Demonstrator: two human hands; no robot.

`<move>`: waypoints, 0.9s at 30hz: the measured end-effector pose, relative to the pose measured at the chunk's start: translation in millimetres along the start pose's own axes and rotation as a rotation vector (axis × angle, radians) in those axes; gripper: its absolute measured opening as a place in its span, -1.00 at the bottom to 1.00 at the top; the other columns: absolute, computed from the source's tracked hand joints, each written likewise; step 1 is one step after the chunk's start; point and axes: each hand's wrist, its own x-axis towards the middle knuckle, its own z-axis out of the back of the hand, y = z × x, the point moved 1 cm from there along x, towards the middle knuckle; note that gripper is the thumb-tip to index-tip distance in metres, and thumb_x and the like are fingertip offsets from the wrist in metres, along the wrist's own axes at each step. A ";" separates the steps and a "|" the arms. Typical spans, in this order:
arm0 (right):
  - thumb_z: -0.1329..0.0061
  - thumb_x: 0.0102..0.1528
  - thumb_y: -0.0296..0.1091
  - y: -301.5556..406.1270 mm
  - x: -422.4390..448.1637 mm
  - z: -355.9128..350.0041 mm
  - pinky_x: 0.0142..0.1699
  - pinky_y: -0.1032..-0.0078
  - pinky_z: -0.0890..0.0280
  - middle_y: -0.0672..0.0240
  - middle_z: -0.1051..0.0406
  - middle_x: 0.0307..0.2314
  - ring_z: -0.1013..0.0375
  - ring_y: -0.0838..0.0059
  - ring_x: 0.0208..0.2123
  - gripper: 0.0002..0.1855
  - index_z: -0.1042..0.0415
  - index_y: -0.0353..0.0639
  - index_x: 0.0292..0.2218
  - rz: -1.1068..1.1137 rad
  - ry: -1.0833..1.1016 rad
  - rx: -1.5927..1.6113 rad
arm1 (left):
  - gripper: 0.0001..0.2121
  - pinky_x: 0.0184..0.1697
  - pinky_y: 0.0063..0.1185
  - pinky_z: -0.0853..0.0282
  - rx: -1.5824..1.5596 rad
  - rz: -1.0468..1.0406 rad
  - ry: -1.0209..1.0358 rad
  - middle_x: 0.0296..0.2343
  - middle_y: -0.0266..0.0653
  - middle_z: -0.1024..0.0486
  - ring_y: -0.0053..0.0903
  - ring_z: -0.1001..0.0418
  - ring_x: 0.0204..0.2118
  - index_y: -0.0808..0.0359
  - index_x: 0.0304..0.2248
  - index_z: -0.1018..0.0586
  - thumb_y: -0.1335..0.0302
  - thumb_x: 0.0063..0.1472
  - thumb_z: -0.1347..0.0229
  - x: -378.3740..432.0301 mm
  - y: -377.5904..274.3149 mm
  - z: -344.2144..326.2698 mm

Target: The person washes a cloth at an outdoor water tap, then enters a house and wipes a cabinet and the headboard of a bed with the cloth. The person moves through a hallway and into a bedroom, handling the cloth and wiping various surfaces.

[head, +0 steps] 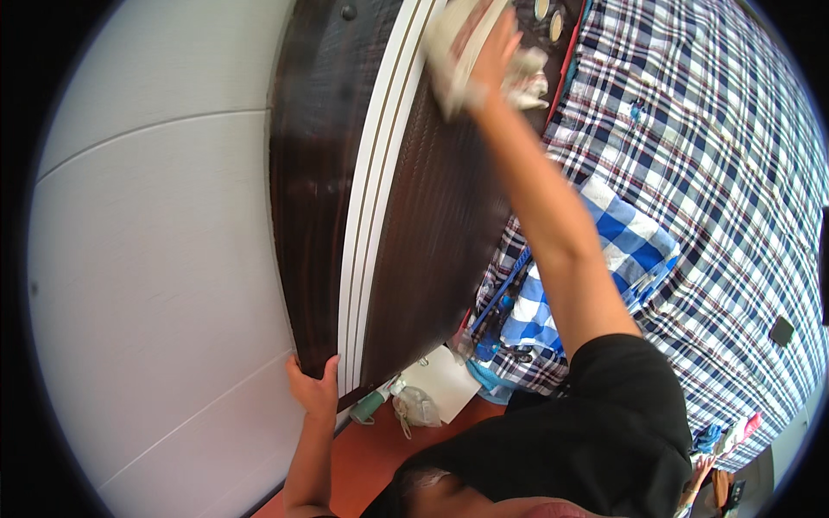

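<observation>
A dark brown headboard runs along the wall, with a glossy wooden top [317, 194], a white strip with thin gold lines [363, 246] and a textured brown panel [434, 226]. My left hand [314, 388] grips the near end of the wooden top, thumb on one side and fingers on the other. Far up the panel, my right hand [493, 58] presses a beige cloth [453, 58] with reddish stripes against it. The hand and cloth are blurred, and part of the cloth hangs to the right. Two round pale pieces [549, 18] show beyond the cloth.
Right of the headboard is a bed with a plaid sheet [712, 194], bearing a folded blue-and-white checked cloth [628, 239] and a small dark object [782, 331]. A plastic bag [416, 408] and green container [367, 408] lie below. Another person's hand [703, 467] appears lower right.
</observation>
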 end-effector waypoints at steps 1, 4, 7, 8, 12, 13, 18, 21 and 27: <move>0.16 -0.05 -0.12 27.1 -51.4 3.6 0.18 -0.22 0.33 -0.14 -0.09 0.03 0.17 -0.20 0.16 -0.39 -0.23 -0.31 -0.01 -0.024 0.064 0.024 | -0.36 -0.24 -0.44 -0.32 -0.022 0.001 -0.012 -0.37 -0.06 -0.41 -0.21 -0.40 -0.33 0.46 -0.16 -0.31 0.24 -0.14 -0.34 -3.5 9.5 -0.7; 0.15 -0.07 -0.14 95.0 -192.0 57.0 0.18 -0.24 0.39 -0.15 -0.12 -0.01 0.15 -0.23 0.15 -0.44 -0.27 -0.29 -0.06 0.107 0.428 0.114 | -0.33 -0.25 -0.41 -0.32 0.023 -0.002 -0.010 -0.38 -0.03 -0.40 -0.17 -0.40 -0.33 0.48 -0.17 -0.31 0.21 -0.16 -0.34 -6.4 7.5 -0.6; 0.16 -0.06 -0.08 128.2 -239.3 106.5 0.14 -0.33 0.52 -0.13 -0.13 0.00 0.12 -0.18 0.16 -0.42 -0.25 -0.15 -0.02 0.330 0.628 0.365 | -0.32 -0.21 -0.40 -0.31 0.053 -0.025 -0.017 -0.34 0.00 -0.40 -0.16 -0.40 -0.30 0.50 -0.16 -0.31 0.21 -0.16 -0.34 -6.4 11.9 0.5; 0.21 -0.03 -0.03 125.4 -219.3 92.0 0.15 -0.30 0.54 -0.08 -0.16 0.00 0.10 -0.13 0.17 -0.41 -0.25 -0.13 0.00 0.223 0.807 0.405 | -0.31 -0.20 -0.39 -0.31 0.053 -0.029 -0.017 -0.33 0.02 -0.40 -0.15 -0.40 -0.28 0.50 -0.15 -0.30 0.21 -0.16 -0.34 -9.4 19.0 1.2; 0.30 0.06 -0.03 72.4 -46.4 50.4 0.20 -0.15 0.39 0.07 -0.02 0.12 0.12 0.14 0.22 -0.39 -0.12 -0.19 0.08 -0.107 0.548 0.222 | -0.32 -0.17 -0.41 -0.31 0.002 0.046 -0.010 -0.29 0.04 -0.39 -0.16 -0.40 -0.24 0.51 -0.13 -0.29 0.24 -0.13 -0.33 -13.3 18.1 -6.4; 0.27 0.06 -0.08 35.8 -6.2 35.4 0.24 -0.04 0.40 0.05 0.06 0.14 0.18 0.15 0.23 -0.36 -0.07 -0.24 0.10 -0.010 0.361 0.190 | -0.33 -0.17 -0.42 -0.31 -0.043 0.045 0.001 -0.28 0.03 -0.39 -0.17 -0.40 -0.24 0.50 -0.13 -0.29 0.25 -0.13 -0.33 -8.5 11.7 -6.6; 0.13 -0.01 -0.14 -52.3 -44.1 20.7 0.17 0.27 0.19 0.04 -0.02 -0.02 0.06 0.11 0.06 -0.39 -0.08 -0.37 -0.03 -0.180 -0.054 0.156 | -0.39 -0.19 -0.45 -0.32 0.024 0.057 0.007 -0.32 -0.04 -0.40 -0.21 -0.41 -0.28 0.44 -0.14 -0.30 0.32 -0.11 -0.32 -0.1 -11.3 2.1; 0.15 0.02 -0.17 4.2 -171.1 36.8 0.07 0.34 0.05 0.09 -0.13 -0.18 -0.10 0.17 -0.09 -0.56 -0.17 -0.31 -0.16 -0.411 0.140 0.049 | -0.40 -0.19 -0.44 -0.32 -0.016 0.076 0.021 -0.32 -0.05 -0.40 -0.22 -0.41 -0.28 0.44 -0.15 -0.31 0.31 -0.12 -0.33 -6.0 5.4 1.2; 0.15 0.02 -0.19 95.7 -209.3 58.4 0.07 0.17 -0.06 0.04 -0.28 -0.22 -0.24 0.04 -0.11 -0.61 -0.33 -0.26 -0.17 -0.034 0.493 0.118 | -0.36 -0.17 -0.43 -0.31 0.027 -0.038 -0.033 -0.31 -0.03 -0.40 -0.20 -0.40 -0.26 0.45 -0.12 -0.29 0.32 -0.13 -0.33 -3.6 2.2 2.5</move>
